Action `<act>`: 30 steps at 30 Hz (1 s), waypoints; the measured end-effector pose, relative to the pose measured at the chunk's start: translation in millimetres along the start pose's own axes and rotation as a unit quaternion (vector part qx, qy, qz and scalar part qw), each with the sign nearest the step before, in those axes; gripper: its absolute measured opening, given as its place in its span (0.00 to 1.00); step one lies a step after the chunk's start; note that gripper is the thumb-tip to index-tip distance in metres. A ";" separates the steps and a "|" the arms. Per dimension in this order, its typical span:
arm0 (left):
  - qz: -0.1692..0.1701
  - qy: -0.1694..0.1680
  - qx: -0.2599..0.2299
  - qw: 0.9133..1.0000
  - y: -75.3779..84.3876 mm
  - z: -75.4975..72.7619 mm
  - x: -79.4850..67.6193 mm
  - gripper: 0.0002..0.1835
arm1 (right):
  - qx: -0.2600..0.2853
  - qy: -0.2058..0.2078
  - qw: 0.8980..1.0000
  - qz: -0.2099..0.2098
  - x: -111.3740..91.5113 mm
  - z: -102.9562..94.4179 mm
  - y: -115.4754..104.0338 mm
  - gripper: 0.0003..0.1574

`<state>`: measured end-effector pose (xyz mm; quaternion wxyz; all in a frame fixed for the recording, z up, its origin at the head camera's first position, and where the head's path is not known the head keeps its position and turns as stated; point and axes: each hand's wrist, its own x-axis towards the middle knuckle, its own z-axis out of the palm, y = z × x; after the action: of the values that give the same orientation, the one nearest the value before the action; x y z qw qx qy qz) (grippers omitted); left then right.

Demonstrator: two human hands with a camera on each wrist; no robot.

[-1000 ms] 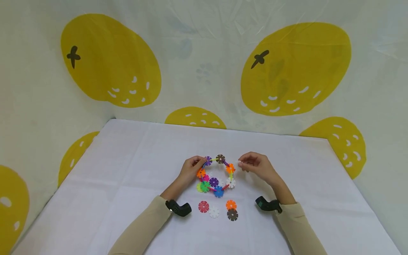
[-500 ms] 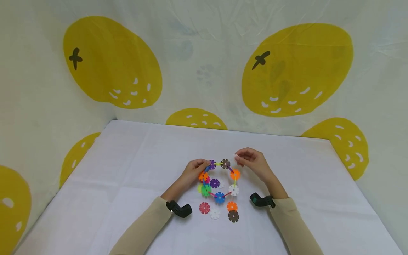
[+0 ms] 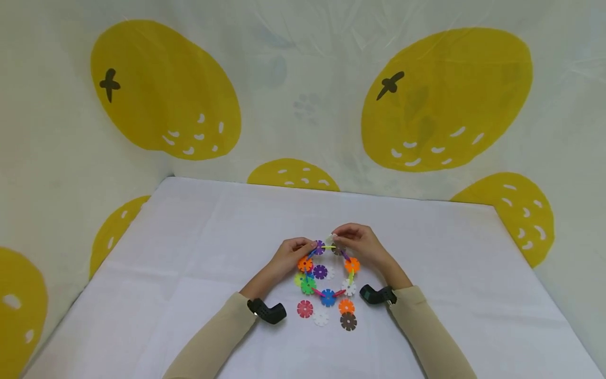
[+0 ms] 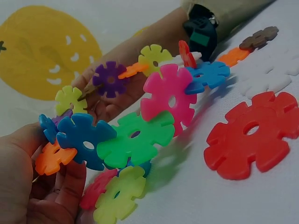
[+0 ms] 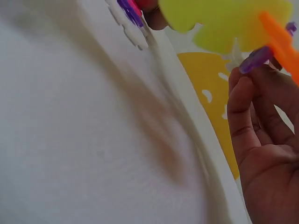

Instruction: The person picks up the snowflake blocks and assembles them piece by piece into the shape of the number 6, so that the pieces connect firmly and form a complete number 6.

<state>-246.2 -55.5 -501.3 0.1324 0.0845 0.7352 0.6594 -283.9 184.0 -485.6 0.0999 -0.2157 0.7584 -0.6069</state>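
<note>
A ring of interlocked, notched plastic snowflake discs, among them a blue disc [image 3: 327,298] and a green disc [image 4: 135,137], is held up at a tilt over the table. My left hand [image 3: 290,258] pinches its far left part, near a purple disc [image 3: 319,247]. At the far side, my right hand [image 3: 364,243] pinches a white snowflake disc [image 3: 331,239] close to the brown disc [image 3: 338,249]. Whether these two discs touch is unclear. In the right wrist view, a blurred yellow disc [image 5: 224,23] and an orange disc [image 5: 282,46] partly cover the right fingertips.
Nearer my body lie loose discs: red [image 3: 305,309], white [image 3: 321,317], orange [image 3: 346,306] and brown [image 3: 348,321]. Others, including a purple one [image 3: 320,271] and a yellow one [image 3: 299,279], lie beneath the ring. A white cloth [image 3: 227,226] covers the table.
My right hand has moved left with the white disc, from beside the ring to its far edge near the brown disc. The ring has shifted slightly right and nearer to me.
</note>
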 end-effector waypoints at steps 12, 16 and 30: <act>0.006 -0.008 0.023 1.000 0.5 0.6 -0.8 0.16 | 0.033 -0.055 0.997 -0.044 5.6 3.4 4.3 0.12; 0.012 -0.008 0.023 1.000 1.5 1.4 -0.7 0.16 | 0.033 -0.056 0.997 -0.039 4.8 2.1 4.3 0.14; 0.030 -0.003 0.070 0.997 -0.6 1.5 -1.2 0.15 | 0.037 -0.071 0.993 -0.083 3.7 5.8 9.5 0.10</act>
<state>-244.6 -54.5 -502.0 0.1084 0.1171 0.7766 0.6094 -286.7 178.8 -495.8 0.1101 -0.3167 0.7060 -0.6238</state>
